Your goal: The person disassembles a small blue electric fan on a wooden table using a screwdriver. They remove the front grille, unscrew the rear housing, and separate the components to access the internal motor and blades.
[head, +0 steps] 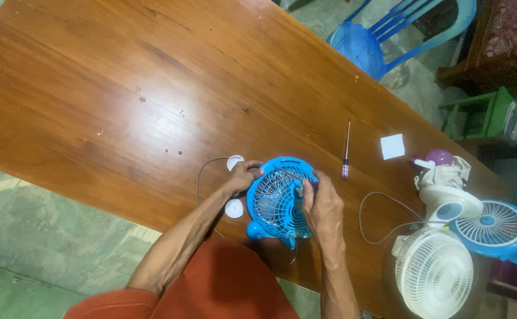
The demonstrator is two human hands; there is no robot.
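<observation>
My left hand [243, 175] and right hand [323, 204] grip the blue fan [279, 198] by its rim; light, thin-ribbed plastic, likely fragile at the grille.

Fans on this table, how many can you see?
3. A small blue fan between the left hand and right hand; a white fan at the table's right end; a blue-and-white fan beside it, partly cut off.

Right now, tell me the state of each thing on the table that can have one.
Blue fan: lying grille up, gripped at both sides.
Left hand: fingers closed on the fan's rim.
Right hand: fingers on the grille.
Screwdriver: lying flat, untouched.
White fan: lying grille up, untouched.
White caps: loose beside the blue fan.
</observation>
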